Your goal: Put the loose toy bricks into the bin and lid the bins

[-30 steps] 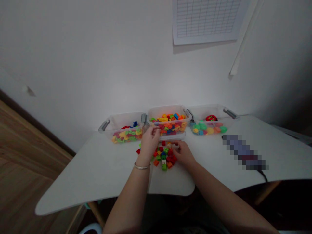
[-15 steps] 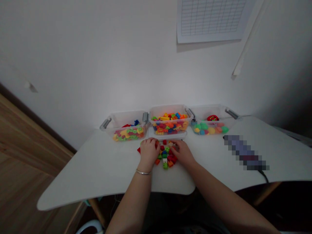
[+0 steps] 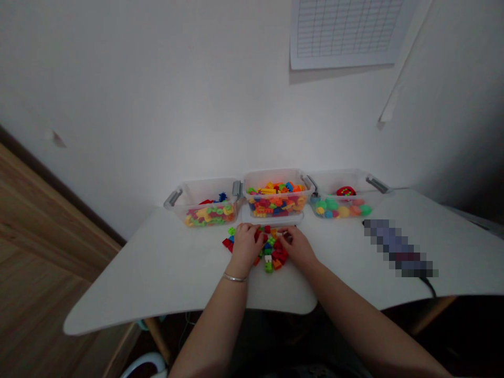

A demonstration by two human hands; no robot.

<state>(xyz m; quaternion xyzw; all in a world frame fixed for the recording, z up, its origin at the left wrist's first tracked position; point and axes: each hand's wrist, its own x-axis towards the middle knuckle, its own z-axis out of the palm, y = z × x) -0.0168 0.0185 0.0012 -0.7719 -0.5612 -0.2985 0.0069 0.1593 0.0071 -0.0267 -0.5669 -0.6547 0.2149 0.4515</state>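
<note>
A loose pile of toy building bricks (image 3: 276, 256) in red, green, orange, blue and white lies on the white table between my hands. My left hand (image 3: 244, 245), with a bracelet at the wrist, curls over the pile's left side. Red shows between its thumb and fingers, where it grips a toy brick. At the right edge of the pile my right hand (image 3: 298, 247) has thumb and fingertips drawn together. What they pinch is too small to name. A short stack with a white brick (image 3: 268, 259) and a green brick (image 3: 268, 268) lies nearest me.
Behind the pile stand three clear bins: the left bin (image 3: 208, 216) with mixed pieces, the middle bin (image 3: 277, 195) with bricks, the right bin (image 3: 342, 205) with rounded coloured pieces. A pale lid (image 3: 291, 219) lies before the middle one. A blurred-out device (image 3: 394, 247) with a cable lies right.
My left hand has shifted slightly right, uncovering green, blue and red bricks on the pile's left. The right hand's fingers have drawn closer together. The view has shifted a little.
</note>
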